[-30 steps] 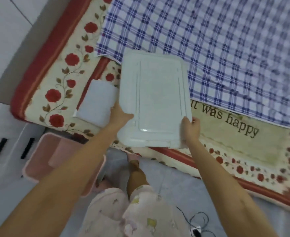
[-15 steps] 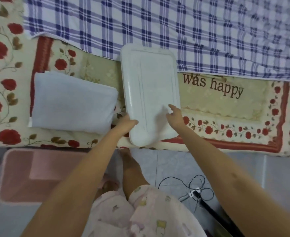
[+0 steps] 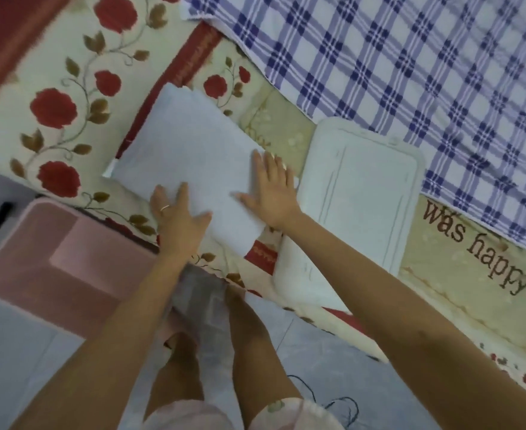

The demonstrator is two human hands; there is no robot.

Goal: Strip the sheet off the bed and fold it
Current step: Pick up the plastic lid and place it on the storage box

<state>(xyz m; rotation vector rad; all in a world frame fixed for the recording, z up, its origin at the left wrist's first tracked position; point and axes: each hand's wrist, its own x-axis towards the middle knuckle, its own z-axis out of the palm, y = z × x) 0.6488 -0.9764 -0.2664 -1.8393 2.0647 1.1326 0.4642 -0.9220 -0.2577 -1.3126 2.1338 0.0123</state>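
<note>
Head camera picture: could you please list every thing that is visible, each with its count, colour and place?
checked sheet: one, blue and white, spread over the bed, upper right.
folded cloth: one, pale white, on the bed cover near the bed's edge.
plastic lid: one, white, on the bed just right of the folded cloth.
bed cover: one, cream with red roses and the words "was happy", under the other things.
bin: one, pink, on the floor, lower left.
cable: one, black, on the floor, bottom.
floor: grey tiles.
legs: two, bare, beside the bed.
left hand: fingers spread, flat on the folded cloth.
right hand: flat on the folded cloth.
</note>
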